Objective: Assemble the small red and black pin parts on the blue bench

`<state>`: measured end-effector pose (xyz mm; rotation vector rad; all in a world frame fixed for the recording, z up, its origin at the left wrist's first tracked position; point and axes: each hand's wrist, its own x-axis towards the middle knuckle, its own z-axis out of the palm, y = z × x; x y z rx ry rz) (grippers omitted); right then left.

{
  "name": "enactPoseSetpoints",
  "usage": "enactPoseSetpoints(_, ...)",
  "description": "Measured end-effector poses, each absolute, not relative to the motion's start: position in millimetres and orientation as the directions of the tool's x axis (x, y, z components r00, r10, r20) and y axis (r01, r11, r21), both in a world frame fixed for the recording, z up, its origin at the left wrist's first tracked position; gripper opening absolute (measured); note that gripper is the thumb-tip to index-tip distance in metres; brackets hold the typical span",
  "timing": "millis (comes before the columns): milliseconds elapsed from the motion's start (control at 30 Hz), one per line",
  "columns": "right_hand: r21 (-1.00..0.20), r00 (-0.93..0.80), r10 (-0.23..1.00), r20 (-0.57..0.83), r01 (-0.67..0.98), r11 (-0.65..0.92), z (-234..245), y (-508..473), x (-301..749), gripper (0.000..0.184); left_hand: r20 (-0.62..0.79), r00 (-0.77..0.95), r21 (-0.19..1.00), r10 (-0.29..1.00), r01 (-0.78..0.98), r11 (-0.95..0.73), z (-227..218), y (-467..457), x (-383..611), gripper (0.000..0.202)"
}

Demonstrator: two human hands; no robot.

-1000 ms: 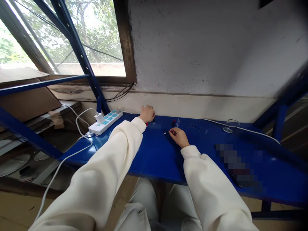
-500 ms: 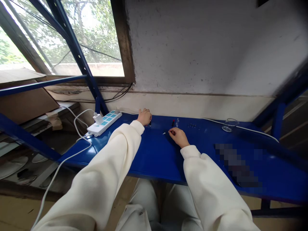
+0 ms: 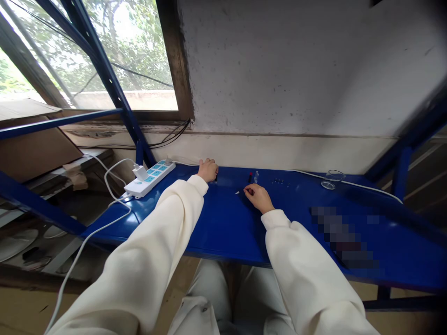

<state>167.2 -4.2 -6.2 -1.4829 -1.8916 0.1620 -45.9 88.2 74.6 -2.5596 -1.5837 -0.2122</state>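
My left hand (image 3: 208, 170) is at the back of the blue table, its fingers curled round a small vial (image 3: 216, 178) with a dark upper part; most of the vial is hidden. Farther right, my right hand (image 3: 259, 198) is closed in a pinch just above the table, and whatever lies between its fingertips is too small to make out. A tiny white pointed piece (image 3: 237, 192) lies just left of those fingertips. Behind the right hand stand a dark vial with a red top (image 3: 250, 177) and a clear vial (image 3: 256, 177).
Several tiny clear pieces (image 3: 278, 181) lie right of the vials. A clear glass cup (image 3: 328, 185) stands at the back right, near a white cable (image 3: 370, 191). A blurred-out dark object (image 3: 344, 237) lies at front right. At left is a white power strip (image 3: 150, 179) with a plug.
Both hands keep nearly the same place and pose. The whole view has shifted very slightly, and nothing on the table has visibly moved.
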Motion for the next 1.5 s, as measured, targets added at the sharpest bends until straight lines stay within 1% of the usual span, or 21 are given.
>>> enactPoseSetpoints(500,-0.516,-0.073,0.886,0.458,0.79,0.332,-6,-4,168,0.02,0.185,0.445,-0.031,0.876,0.894,-0.447,73,90,-50,0.017)
enactPoseSetpoints(667,-0.494,-0.062,0.884,0.463,0.81,0.315,-5,-5,168,0.019,0.19,0.458,-0.045,0.868,0.887,-0.459,76,86,-51,0.017)
enactPoseSetpoints(767,-0.461,-0.005,0.883,0.47,0.851,0.25,-4,-5,169,0.018,0.245,0.508,-0.061,0.826,0.858,-0.51,79,77,-46,0.023)
enactPoseSetpoints(867,-0.429,0.09,0.889,0.449,0.894,0.126,-3,-4,171,0.018,0.334,0.581,-0.048,0.742,0.797,-0.602,78,61,-34,0.029)
enactPoseSetpoints(1000,-0.377,0.192,0.903,0.384,0.925,-0.036,0,-7,172,0.02,0.342,0.671,0.002,0.657,0.699,-0.715,65,43,-6,0.036)
enactPoseSetpoints(1067,-0.354,0.225,0.9,0.373,0.931,-0.086,2,-9,171,0.023,0.327,0.675,0.046,0.661,0.687,-0.725,53,39,9,0.043)
enactPoseSetpoints(1167,-0.342,0.257,0.898,0.357,0.931,-0.131,2,-11,170,0.029,0.29,0.635,0.131,0.716,0.715,-0.687,36,37,29,0.053)
enactPoseSetpoints(1267,-0.347,0.261,0.909,0.326,0.927,-0.141,0,-9,169,0.034,0.277,0.581,0.189,0.765,0.748,-0.636,23,39,42,0.057)
enactPoseSetpoints(1367,-0.358,0.25,0.923,0.293,0.924,-0.136,-2,-7,169,0.036,0.28,0.573,0.172,0.771,0.76,-0.627,14,43,49,0.052)
enactPoseSetpoints(1500,-0.369,0.238,0.935,0.265,0.92,-0.129,-4,-6,167,0.038,0.357,0.566,0.122,0.743,0.761,-0.638,11,46,52,0.042)
